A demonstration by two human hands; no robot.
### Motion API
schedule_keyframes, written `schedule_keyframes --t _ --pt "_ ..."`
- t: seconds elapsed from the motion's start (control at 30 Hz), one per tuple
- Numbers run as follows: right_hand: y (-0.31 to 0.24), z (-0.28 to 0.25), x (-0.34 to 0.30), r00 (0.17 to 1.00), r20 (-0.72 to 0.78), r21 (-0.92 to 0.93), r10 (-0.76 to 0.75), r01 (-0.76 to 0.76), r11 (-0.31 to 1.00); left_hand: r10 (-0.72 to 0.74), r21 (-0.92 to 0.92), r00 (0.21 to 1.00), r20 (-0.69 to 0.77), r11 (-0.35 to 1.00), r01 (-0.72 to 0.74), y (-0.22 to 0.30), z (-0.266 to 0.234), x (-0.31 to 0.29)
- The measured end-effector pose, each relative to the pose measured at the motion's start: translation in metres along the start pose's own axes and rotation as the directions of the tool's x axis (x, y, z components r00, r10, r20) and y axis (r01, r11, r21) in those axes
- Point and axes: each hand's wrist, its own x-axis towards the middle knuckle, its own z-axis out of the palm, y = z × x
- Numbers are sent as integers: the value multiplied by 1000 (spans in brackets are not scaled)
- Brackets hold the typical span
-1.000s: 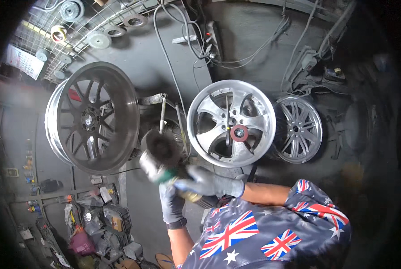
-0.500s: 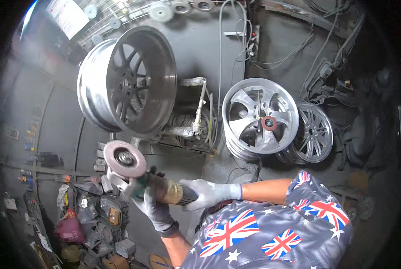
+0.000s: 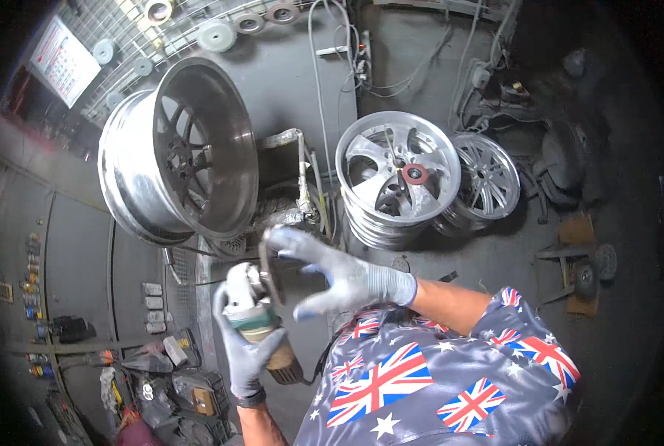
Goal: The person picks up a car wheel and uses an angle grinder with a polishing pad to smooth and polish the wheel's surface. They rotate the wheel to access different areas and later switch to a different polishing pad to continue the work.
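Note:
My left hand [image 3: 241, 349] is wrapped round the body of an angle grinder [image 3: 251, 321], with its white metal head up and its tan rear end tilted down to the right. The flap disc [image 3: 269, 273] on the grinder shows nearly edge-on. My right hand [image 3: 343, 276], in a grey glove, is open beside it, thumb and fingers apart. Its upper fingertips reach the disc's top edge; whether they press on it I cannot tell. Beyond the grinder stands a large polished wheel rim [image 3: 135, 167], turned on its side.
A spoked wheel [image 3: 354, 201] stands at centre right with a red flap disc [image 3: 414, 174] on its face. Another wheel [image 3: 504, 175] leans behind it. Cables [image 3: 317, 97] hang at the back wall. Bags and boxes [image 3: 187, 386] crowd the lower left.
My right hand has let go of the grinder's rear end and moved up to the disc. The grinder has turned more upright, its disc now edge-on. The view has shifted.

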Motion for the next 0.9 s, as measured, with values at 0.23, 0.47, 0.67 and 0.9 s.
schedule_keyframes --t 0.23,0.47,0.67,0.9 --pt "25 24 -55 738 -88 671 669 -452 588 -13 0 949 314 1000 14 -44 28 9" --pt "26 21 -65 638 186 924 747 -371 87 -93 7 883 460 995 101 -46 32 20" --pt "16 48 -64 916 -379 25 128 -128 991 -176 -169 861 478 943 287 -30 9 19" --pt "32 83 -21 757 -653 -281 23 -270 921 -212 -527 868 448 722 448 -55 22 2"
